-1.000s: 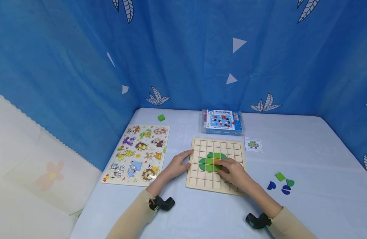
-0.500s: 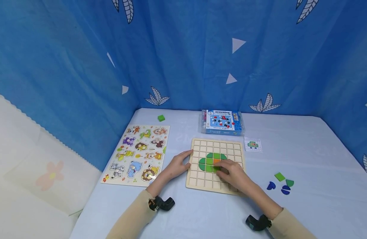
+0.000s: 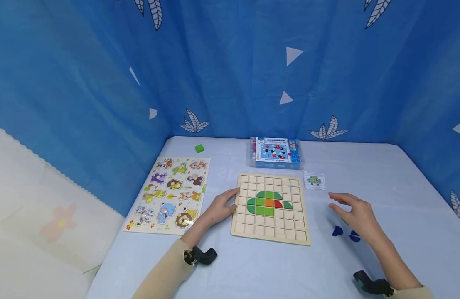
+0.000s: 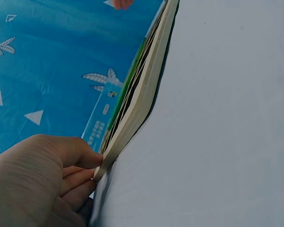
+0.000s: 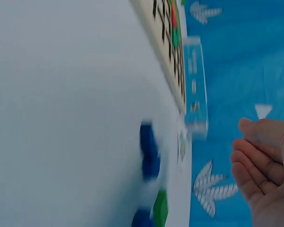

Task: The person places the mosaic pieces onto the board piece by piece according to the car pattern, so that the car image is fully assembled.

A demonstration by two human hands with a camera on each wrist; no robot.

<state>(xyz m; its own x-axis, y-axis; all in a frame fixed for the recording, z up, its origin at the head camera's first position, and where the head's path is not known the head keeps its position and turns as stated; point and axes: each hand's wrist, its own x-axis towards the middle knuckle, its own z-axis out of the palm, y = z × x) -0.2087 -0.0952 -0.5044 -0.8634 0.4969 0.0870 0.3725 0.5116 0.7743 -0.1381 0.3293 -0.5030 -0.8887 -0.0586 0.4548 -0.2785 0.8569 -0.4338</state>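
Observation:
My left hand point(image 3: 217, 207) rests at the left edge of the wooden grid board point(image 3: 265, 234); thumb and fingertips touch its rim, also in the left wrist view. Pieces on the board include green squares point(image 3: 259, 202), an orange square point(image 3: 269, 203), a red piece point(image 3: 278, 204) and a small green quarter-round point(image 3: 287, 205). To the right of the board, my right hand point(image 3: 358, 215) hovers with thumb and fingers apart, holding nothing visible. Below it lie dark blue pieces point(image 3: 337, 231). The hand mostly covers the green pieces there; one green piece point(image 5: 160, 208) shows in the right wrist view.
A small pattern card point(image 3: 314, 180) lies off the board's upper right. Behind the board sits a clear-lidded box point(image 3: 276, 153). To the left are an animal puzzle board point(image 3: 168, 195) and a lone green square point(image 3: 199, 148). Blue curtains enclose the table.
My right hand has left the board and moved right, over the loose pieces. The red piece and green quarter-round it covered now show. My left hand stays at the board's edge.

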